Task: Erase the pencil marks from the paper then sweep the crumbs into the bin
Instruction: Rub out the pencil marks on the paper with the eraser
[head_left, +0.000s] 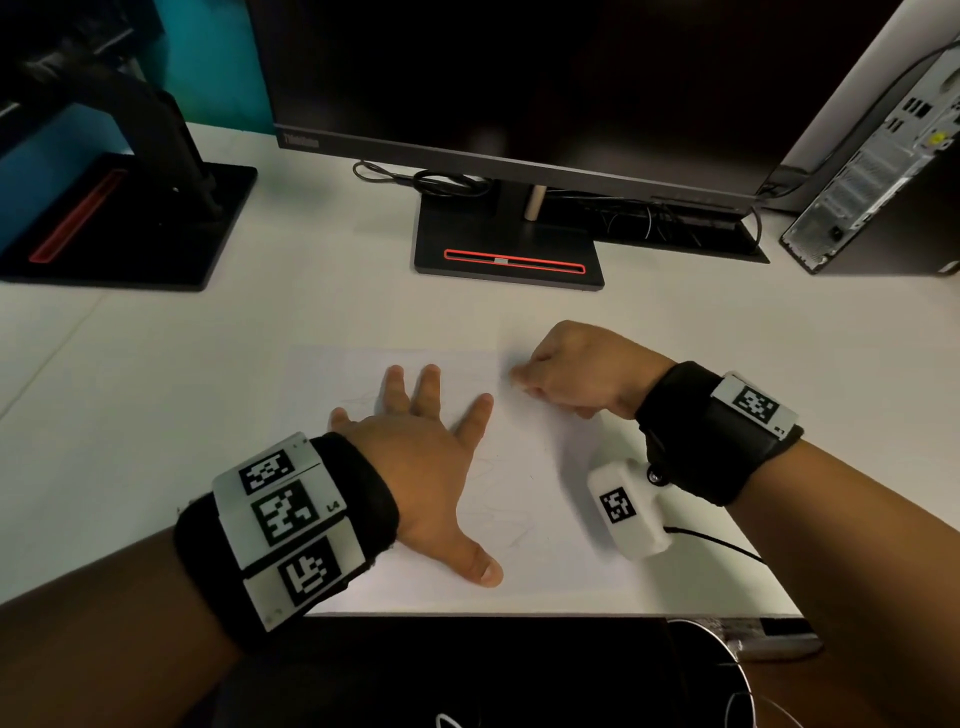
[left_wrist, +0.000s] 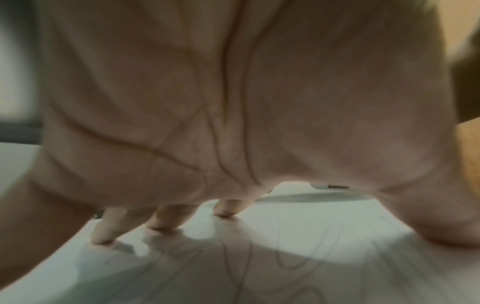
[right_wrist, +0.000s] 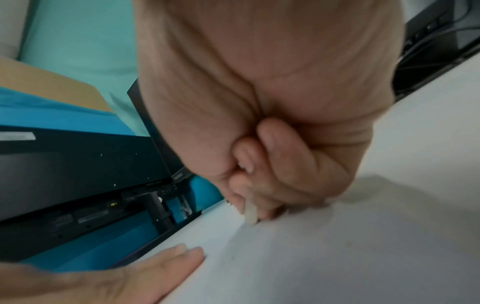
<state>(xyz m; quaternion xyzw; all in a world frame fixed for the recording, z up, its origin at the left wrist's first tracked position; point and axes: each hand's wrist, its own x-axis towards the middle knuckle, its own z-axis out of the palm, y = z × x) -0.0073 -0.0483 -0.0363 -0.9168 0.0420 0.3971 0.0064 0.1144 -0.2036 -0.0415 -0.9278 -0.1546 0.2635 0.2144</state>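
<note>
paper (head_left: 524, 467): plain white sheet lying flat on the white desk (head_left: 156, 389), in front of the centre monitor base (head_left: 508, 244). Honestly hard to pick out white on white; its far edge is a faint line short of that base.
pencil marks (head_left: 498, 519): faint grey squiggles, mostly on the half of the paper nearest the person, between the two wrists. They show much clearer in the left wrist view (left_wrist: 259, 267).
left hand (head_left: 426, 467): flat on the paper, fingers straight and spread, thumb out toward the desk's near edge. Not gripping anything, just pressing the sheet down. The fingertips (left_wrist: 103, 236) touch the sheet in the left wrist view.
right hand (head_left: 576, 374): curled up tight, pinching a small white eraser (right_wrist: 250, 214) whose tip is down on the paper at the far right part of the sheet, on the side toward the monitor base. The eraser barely shows from the head camera.
crumbs: can't make any out, too small or too blurry.
bin (head_left: 711, 675): a dark round rim sits below the desk's near edge on the right, likely the bin, but I can't see what's inside.
edges: the paper's near edge lies close to the desk's near edge; the right wrist camera (head_left: 626, 509) hangs over the sheet's right side.
open room: bare desk left of the paper, out toward the second monitor base (head_left: 130, 228); also a bare strip between the paper and the centre monitor base. A PC tower (head_left: 878, 171) stands far right of that base.
</note>
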